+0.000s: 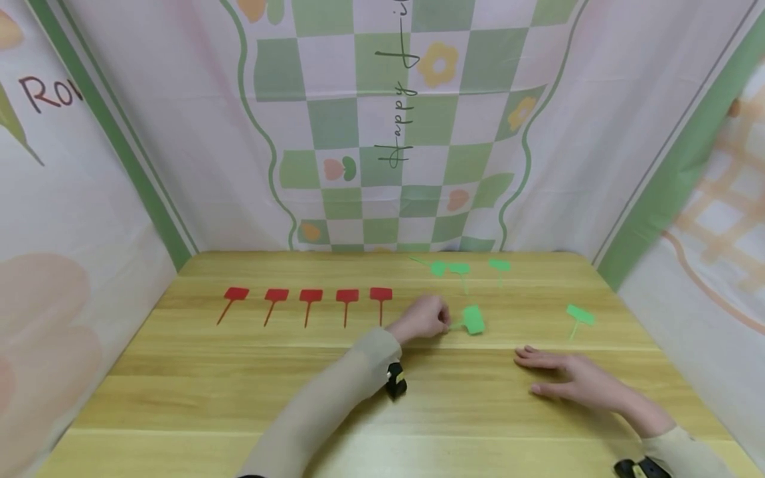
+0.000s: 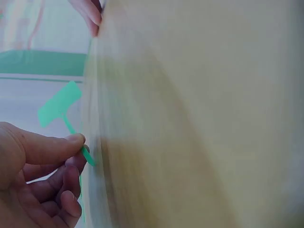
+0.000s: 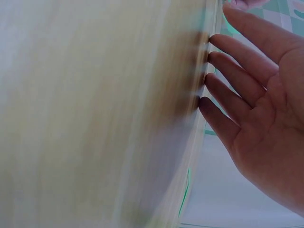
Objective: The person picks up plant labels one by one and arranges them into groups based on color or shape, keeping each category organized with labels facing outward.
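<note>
On the wooden table [image 1: 179,398], mid-right, left hand [image 1: 421,317] has a green marker [image 1: 474,320] by its thin stem. Grasp is a pinch: left wrist view shows thumb on the stem near its lower end, other fingers curled in behind. Marker's flat head sticks out to the right of the hand in the head view, stem running back into the fingertips. Whether the head touches the wood, can't tell.

Right hand [image 1: 574,382]: released, fingers extended and slightly spread, fingertips down on the wood. Nearest piece is the right-hand green marker [image 1: 580,315], just beyond it, lying flat, stem slanting toward the near left.

Three more greens along the back edge: left one [image 1: 439,268] with stem pointing left, middle one [image 1: 459,268] right beside it with stem toward the person, third [image 1: 499,265] a bit apart to the right.

Row of five red markers [image 1: 311,296] on the left side, spaced apart, heads toward the back, stems toward the near side. Leftmost leans most, rightmost close to straight and near the left hand.

Beige sleeves [image 1: 335,382] on both arms, black wrist device [image 1: 396,380] at each cuff. Checked cloth [image 1: 379,119] hangs behind the table
</note>
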